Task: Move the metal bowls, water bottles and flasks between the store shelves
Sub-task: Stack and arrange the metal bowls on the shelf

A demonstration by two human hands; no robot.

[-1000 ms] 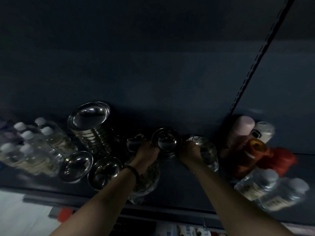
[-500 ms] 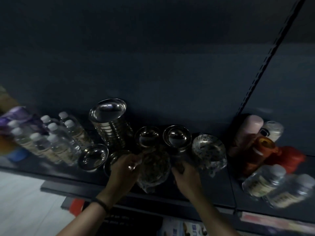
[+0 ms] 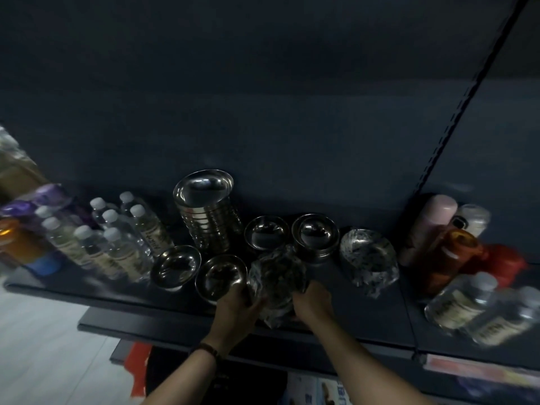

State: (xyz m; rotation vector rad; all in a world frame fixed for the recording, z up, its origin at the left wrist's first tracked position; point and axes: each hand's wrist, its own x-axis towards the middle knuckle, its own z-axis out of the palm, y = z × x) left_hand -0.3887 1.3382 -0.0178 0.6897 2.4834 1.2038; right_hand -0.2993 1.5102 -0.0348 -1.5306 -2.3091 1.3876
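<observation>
A plastic-wrapped metal bowl (image 3: pixel 276 277) is gripped near the front edge of a dark store shelf (image 3: pixel 365 314), in front and right of a tall stack of bowls (image 3: pixel 209 220). The left hand (image 3: pixel 237 305) and right hand (image 3: pixel 313 302) are clamped on its sides. A lift is judged to be in hand; next, a level carry clear of the open bowl (image 3: pixel 220 274) before the stack is called for.

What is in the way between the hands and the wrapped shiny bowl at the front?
Nothing visible. The left hand and the right hand already grip the wrapped bowl from either side, at the front of the shelf.
</observation>
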